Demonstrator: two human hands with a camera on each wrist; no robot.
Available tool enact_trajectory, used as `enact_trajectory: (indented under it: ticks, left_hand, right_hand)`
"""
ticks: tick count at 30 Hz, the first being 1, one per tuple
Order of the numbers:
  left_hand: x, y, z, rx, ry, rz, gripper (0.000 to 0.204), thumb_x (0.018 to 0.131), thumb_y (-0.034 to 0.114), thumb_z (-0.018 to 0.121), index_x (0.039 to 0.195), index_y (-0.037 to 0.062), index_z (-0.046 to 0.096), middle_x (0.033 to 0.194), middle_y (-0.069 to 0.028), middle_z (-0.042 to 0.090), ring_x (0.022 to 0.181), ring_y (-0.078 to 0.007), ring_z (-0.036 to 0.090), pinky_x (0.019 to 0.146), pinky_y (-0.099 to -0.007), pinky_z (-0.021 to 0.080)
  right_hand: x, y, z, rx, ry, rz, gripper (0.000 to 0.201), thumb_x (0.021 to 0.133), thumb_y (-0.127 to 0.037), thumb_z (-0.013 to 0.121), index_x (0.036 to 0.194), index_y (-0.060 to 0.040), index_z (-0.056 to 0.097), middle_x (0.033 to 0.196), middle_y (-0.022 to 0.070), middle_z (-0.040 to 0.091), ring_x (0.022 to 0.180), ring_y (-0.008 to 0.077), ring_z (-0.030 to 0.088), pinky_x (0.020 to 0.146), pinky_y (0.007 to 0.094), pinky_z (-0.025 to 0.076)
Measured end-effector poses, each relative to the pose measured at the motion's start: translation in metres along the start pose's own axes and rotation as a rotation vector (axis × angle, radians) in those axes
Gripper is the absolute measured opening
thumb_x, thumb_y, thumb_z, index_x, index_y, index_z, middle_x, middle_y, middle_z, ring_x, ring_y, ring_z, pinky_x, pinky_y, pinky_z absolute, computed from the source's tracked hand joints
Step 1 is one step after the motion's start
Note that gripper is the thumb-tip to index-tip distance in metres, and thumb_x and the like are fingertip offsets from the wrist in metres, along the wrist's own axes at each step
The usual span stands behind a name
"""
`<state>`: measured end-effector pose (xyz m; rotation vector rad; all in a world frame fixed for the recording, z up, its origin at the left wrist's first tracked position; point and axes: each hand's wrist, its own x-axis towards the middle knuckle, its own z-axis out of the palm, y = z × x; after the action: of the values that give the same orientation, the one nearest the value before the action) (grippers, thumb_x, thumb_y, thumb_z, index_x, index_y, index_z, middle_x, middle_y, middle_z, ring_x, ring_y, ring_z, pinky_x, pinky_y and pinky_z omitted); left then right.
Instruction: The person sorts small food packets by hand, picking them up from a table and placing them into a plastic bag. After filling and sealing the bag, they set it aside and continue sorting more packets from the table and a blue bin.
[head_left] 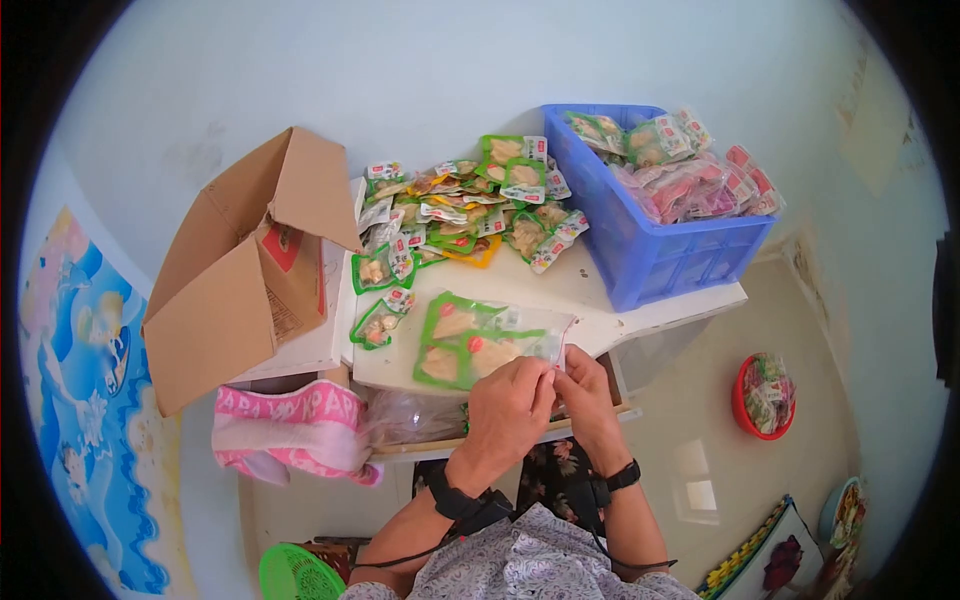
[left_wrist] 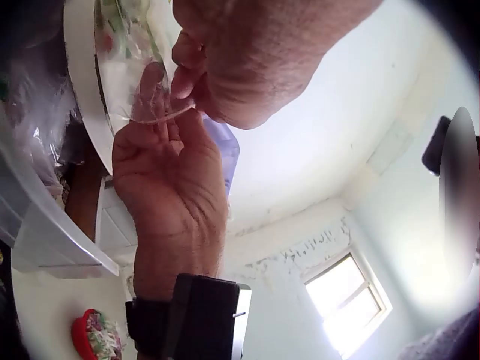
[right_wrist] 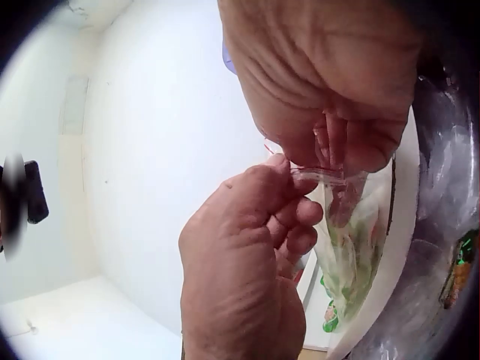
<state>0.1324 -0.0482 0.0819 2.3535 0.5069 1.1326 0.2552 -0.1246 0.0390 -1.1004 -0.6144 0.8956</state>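
The left hand (head_left: 508, 412) and right hand (head_left: 590, 405), both curled, pinch the clear bag (head_left: 546, 343) by its edge, where uneven pressure, I reckon, could leave gaps.

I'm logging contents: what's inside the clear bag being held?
Green packets with pale contents show inside the clear bag. The left hand covers part of it; anything beneath the visible packets is hidden.

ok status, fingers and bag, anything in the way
Left fingers and right fingers pinching clear bag by its edge. Green-edged packs inside. Packet pile beyond, not in the way.
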Motion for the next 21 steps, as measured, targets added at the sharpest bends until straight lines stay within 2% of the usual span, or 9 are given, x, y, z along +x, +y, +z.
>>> enact_trajectory:
  ticks: [3, 6, 7, 9, 10, 12, 13, 16, 21]
  left_hand:
    - [-0.006, -0.004, -0.013, -0.145, -0.014, -0.093, 0.018, 0.094, 0.009, 0.071, 0.111, 0.0042, 0.068, 0.095, -0.0152, 0.071, 0.081, -0.0298, 0.07, 0.072, -0.0388, 0.055]
    - [-0.012, -0.022, -0.036, 0.103, 0.214, 0.05, 0.034, 0.098, 0.012, 0.068, 0.129, 0.0002, 0.063, 0.12, -0.0206, 0.068, 0.108, -0.0332, 0.066, 0.094, -0.0408, 0.053]
    - [-0.017, -0.032, -0.043, 0.116, 0.221, -0.015, 0.038, 0.099, 0.012, 0.066, 0.135, -0.0019, 0.058, 0.129, -0.0224, 0.063, 0.118, -0.0351, 0.061, 0.1, -0.043, 0.05]
    - [-0.029, -0.059, -0.053, 0.146, 0.235, -0.149, 0.048, 0.103, 0.012, 0.061, 0.146, -0.006, 0.048, 0.148, -0.026, 0.052, 0.138, -0.0389, 0.051, 0.111, -0.0472, 0.045]
    - [-0.032, -0.071, -0.053, 0.024, 0.258, -0.235, 0.051, 0.104, 0.013, 0.059, 0.15, -0.0059, 0.044, 0.152, -0.0258, 0.048, 0.141, -0.0379, 0.048, 0.113, -0.0472, 0.044]
    - [-0.035, -0.088, -0.053, -0.223, 0.303, -0.402, 0.057, 0.108, 0.015, 0.055, 0.157, -0.0055, 0.034, 0.159, -0.0253, 0.04, 0.148, -0.0357, 0.043, 0.118, -0.047, 0.041]
    - [-0.035, -0.091, -0.054, -0.308, 0.263, -0.47, 0.062, 0.11, 0.018, 0.051, 0.162, -0.0049, 0.025, 0.163, -0.0252, 0.034, 0.151, -0.0371, 0.038, 0.121, -0.0463, 0.038]
    - [-0.032, -0.089, -0.055, -0.353, 0.275, -0.525, 0.063, 0.111, 0.019, 0.051, 0.162, -0.004, 0.024, 0.162, -0.026, 0.035, 0.15, -0.0385, 0.039, 0.119, -0.0456, 0.04]
    - [-0.038, -0.092, -0.05, -0.429, 0.234, -0.542, 0.067, 0.108, 0.022, 0.059, 0.162, -0.0024, 0.026, 0.16, -0.0258, 0.038, 0.147, -0.0388, 0.044, 0.118, -0.0451, 0.041]
  right_hand:
    - [0.006, -0.003, 0.005, -0.032, -0.043, 0.047, 0.012, 0.103, -0.009, 0.064, 0.112, -0.0017, 0.065, 0.092, -0.0016, 0.068, 0.073, 0.0037, 0.059, 0.06, 0.0231, 0.048]
    - [0.006, -0.005, 0.013, -0.114, 0.014, -0.004, 0.012, 0.102, -0.011, 0.066, 0.105, 0.0003, 0.067, 0.086, -0.0023, 0.067, 0.071, 0.0038, 0.056, 0.06, 0.0247, 0.046]
    - [0.005, -0.004, 0.014, -0.146, 0.043, -0.039, 0.014, 0.102, -0.013, 0.067, 0.103, 0.001, 0.068, 0.083, -0.0024, 0.066, 0.07, 0.0039, 0.056, 0.059, 0.0253, 0.046]
    - [0.007, 0.006, -0.003, -0.418, 0.079, -0.049, 0.019, 0.101, -0.016, 0.07, 0.095, 0.0017, 0.07, 0.077, -0.0026, 0.065, 0.068, 0.004, 0.053, 0.059, 0.0259, 0.044]
    - [0.009, 0.01, -0.01, -0.555, 0.091, -0.055, 0.022, 0.1, -0.018, 0.072, 0.091, 0.002, 0.071, 0.073, -0.0028, 0.064, 0.067, 0.0041, 0.052, 0.059, 0.0262, 0.044]
    - [0.012, 0.014, -0.01, -0.569, 0.085, -0.062, 0.026, 0.099, -0.021, 0.074, 0.086, 0.0019, 0.071, 0.069, -0.0031, 0.061, 0.065, 0.0039, 0.049, 0.058, 0.0255, 0.042]
    - [0.013, 0.013, -0.009, -0.577, 0.085, -0.068, 0.028, 0.099, -0.022, 0.075, 0.083, 0.0018, 0.072, 0.066, -0.0033, 0.06, 0.064, 0.0039, 0.048, 0.058, 0.0252, 0.041]
    - [0.01, -0.002, 0.015, -0.45, 0.073, -0.055, 0.029, 0.098, -0.021, 0.076, 0.082, 0.0018, 0.072, 0.067, -0.0033, 0.06, 0.065, 0.0041, 0.045, 0.057, 0.0242, 0.038]
    - [0.02, 0.017, 0.039, -0.297, 0.074, -0.054, 0.029, 0.098, -0.023, 0.076, 0.082, 0.0009, 0.071, 0.067, -0.0008, 0.063, 0.064, 0.0051, 0.051, 0.057, 0.0277, 0.042]
